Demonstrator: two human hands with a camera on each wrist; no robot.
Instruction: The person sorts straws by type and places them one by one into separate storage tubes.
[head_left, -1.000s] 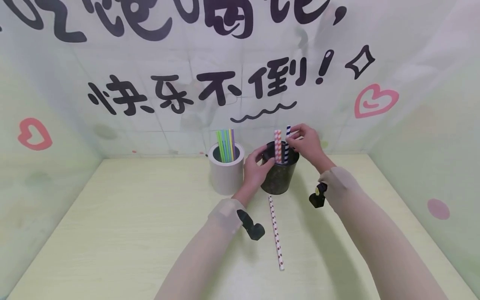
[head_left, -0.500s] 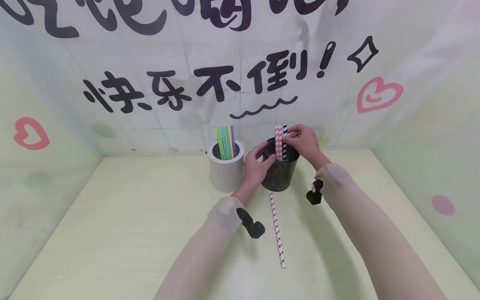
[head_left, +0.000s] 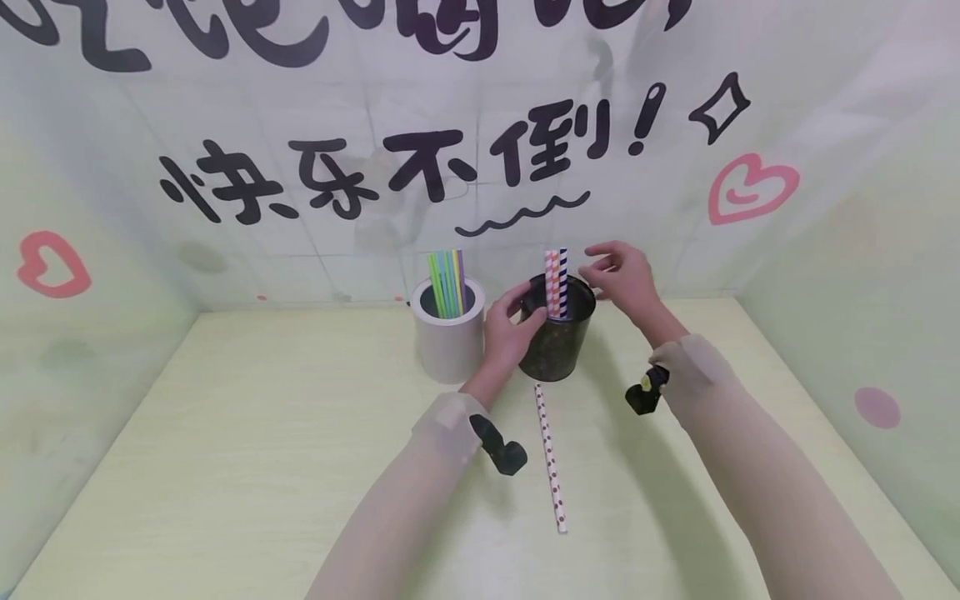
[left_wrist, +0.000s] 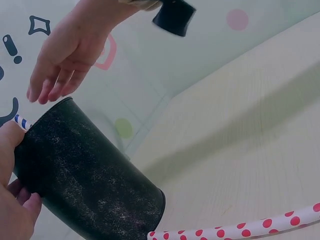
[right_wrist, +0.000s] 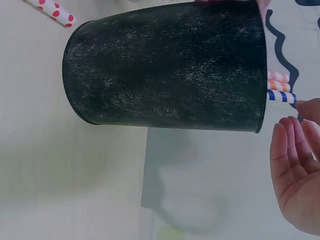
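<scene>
My left hand (head_left: 508, 333) grips the rim of a black bucket (head_left: 553, 354), its thumb at the front edge. Pink and orange striped paper straws (head_left: 552, 287) stand in the bucket, beside a navy-and-white striped straw (head_left: 563, 279). Just right of the rim is my right hand (head_left: 628, 282), fingers loosely spread and holding nothing. In the right wrist view, the right hand (right_wrist: 300, 175) is close to the tip of the navy striped straw (right_wrist: 282, 96). On the table in front of the bucket lies a white paper straw with red dots (head_left: 551, 462).
A pale cup (head_left: 452, 350) with several green, blue, yellow and purple straws (head_left: 447, 287) stands left of my left hand. The light wooden table (head_left: 262, 433) ends at a printed back wall (head_left: 337, 267) close behind both containers.
The navy striped straw has shifted left against the other striped straws. My right hand has let go of it and drawn off to the right, while the left hand keeps its hold.
</scene>
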